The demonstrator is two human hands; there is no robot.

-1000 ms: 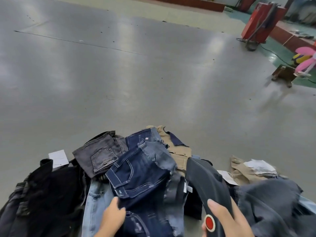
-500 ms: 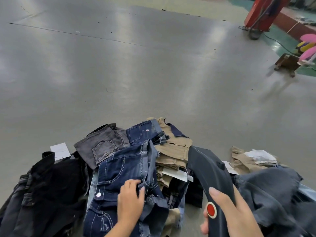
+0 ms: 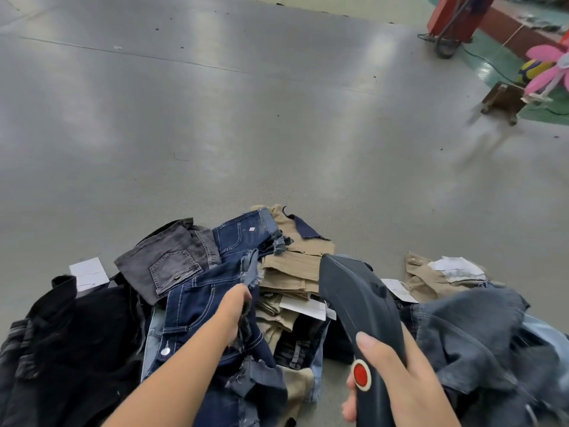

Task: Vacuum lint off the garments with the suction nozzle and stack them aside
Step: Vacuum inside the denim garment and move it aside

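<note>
A heap of garments lies on the smooth grey floor (image 3: pixel 215 118) in the lower half of the frame. The dark blue jeans (image 3: pixel 197 303) have white stitching and frayed edges; beside them are folded khaki trousers (image 3: pixel 292 272). The left hand (image 3: pixel 234 312) grips the jeans' fabric at lower centre. The right hand (image 3: pixel 397 371) is wrapped around the curved dark plastic suction nozzle (image 3: pixel 354 297), whose tip is over the khaki trousers.

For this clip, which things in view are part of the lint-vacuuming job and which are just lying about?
Part of the job:
- suction nozzle, held by the right hand
- dark blue jeans, gripped by the left hand
- grey jeans
- khaki trousers
- black garments

Lying about:
- pink toy
- wooden stool
- red machine
</note>
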